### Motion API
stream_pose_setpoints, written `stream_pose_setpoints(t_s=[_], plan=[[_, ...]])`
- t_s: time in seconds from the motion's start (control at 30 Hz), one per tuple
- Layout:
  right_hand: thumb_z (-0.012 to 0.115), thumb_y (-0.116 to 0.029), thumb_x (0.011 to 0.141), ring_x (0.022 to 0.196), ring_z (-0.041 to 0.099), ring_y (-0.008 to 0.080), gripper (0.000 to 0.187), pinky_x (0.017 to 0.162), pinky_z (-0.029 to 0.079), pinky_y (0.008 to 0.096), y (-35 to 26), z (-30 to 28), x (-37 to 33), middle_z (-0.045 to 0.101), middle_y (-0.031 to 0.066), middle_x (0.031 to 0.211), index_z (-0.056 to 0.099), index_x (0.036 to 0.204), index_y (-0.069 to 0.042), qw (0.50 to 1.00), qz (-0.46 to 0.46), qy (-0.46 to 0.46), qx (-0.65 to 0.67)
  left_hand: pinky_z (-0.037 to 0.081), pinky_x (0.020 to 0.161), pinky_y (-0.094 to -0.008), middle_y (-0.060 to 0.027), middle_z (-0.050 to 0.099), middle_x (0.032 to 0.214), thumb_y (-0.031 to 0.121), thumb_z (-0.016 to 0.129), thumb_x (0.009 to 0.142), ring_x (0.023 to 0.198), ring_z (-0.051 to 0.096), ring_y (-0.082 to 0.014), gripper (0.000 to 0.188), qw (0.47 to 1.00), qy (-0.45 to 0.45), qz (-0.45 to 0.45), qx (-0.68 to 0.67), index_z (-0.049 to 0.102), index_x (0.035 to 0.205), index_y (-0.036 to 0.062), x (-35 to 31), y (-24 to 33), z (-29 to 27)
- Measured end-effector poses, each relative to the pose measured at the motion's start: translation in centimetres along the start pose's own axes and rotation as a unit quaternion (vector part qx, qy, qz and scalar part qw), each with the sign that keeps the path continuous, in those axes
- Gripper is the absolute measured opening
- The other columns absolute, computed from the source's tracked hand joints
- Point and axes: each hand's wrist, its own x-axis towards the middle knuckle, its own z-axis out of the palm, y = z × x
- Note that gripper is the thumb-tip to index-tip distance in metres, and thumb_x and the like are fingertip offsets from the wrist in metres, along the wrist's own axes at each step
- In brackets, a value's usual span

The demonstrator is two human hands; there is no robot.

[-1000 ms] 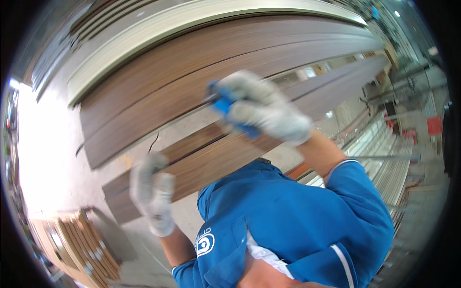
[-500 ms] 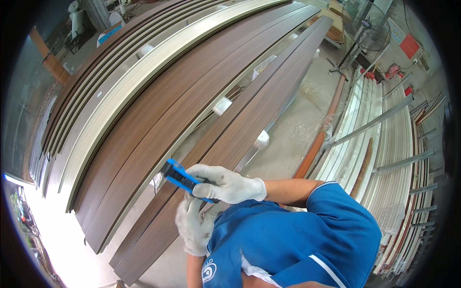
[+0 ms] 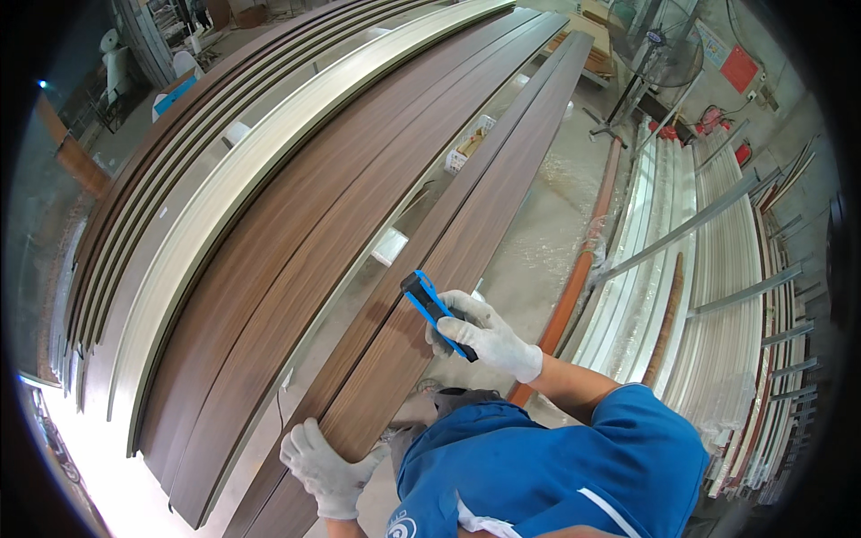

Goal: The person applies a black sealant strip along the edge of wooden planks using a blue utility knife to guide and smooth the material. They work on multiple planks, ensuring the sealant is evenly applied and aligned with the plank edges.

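My right hand (image 3: 491, 334), in a white knit glove, is closed round a blue-and-black stick-shaped hand tool (image 3: 434, 309). Its broad black end points up and left over a dark brown wood-grain plank (image 3: 466, 238). Lower down, my gloved left hand (image 3: 327, 468) lies across that plank with fingers laid out and the thumb apart, toward the right edge. A dark seam runs along the plank left of the tool. The exact kind of tool cannot be made out.
More brown planks (image 3: 296, 242) and a cream profile (image 3: 269, 134) lie to the left. White profiles (image 3: 628, 269) stand stacked on the right beside an orange-brown bar (image 3: 583, 269). A fan (image 3: 655, 54) stands at the far right; a white basket (image 3: 468, 143) shows between planks.
My left hand has left the tool and moved down onto the plank. The right hand has carried the tool to the right. The whole view has shifted slightly.
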Motion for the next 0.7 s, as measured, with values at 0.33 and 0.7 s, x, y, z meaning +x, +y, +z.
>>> stream_pose_setpoints(t_s=[0.33, 0.7], plan=[[0.062, -0.021, 0.109, 0.085, 0.068, 0.0148, 0.035, 0.074, 0.057, 0.0316, -0.9, 0.1, 1.3, 0.069, 0.0088, 0.101, 0.053, 0.137, -0.003, 0.997, -0.034, 0.047, 0.044, 0.042, 0.095, -0.0541, -0.0163, 0.053, 0.116, 0.06, 0.095, 0.049, 0.112, 0.05, -0.0391, 0.102, 0.999, -0.009, 0.015, -0.046, 0.055, 0.123, 0.0002, 6.1, 6.0, 1.3], [0.06, -0.042, 0.109, 0.074, 0.068, 0.0169, 0.038, 0.063, 0.056, 0.0314, -0.9, -6.0, -4.2, 0.069, 0.008, 0.09, 0.059, 0.125, -0.007, 0.945, -0.123, 0.301, 0.023, 0.039, 0.103, -0.0559, -0.0192, 0.052, 0.122, 0.063, 0.087, 0.066, 0.117, 0.048, -0.0414, 0.105, 0.987, -0.055, 0.144, -0.044, 0.052, 0.136, -0.0067, 8.0, 6.6, 0.9]])
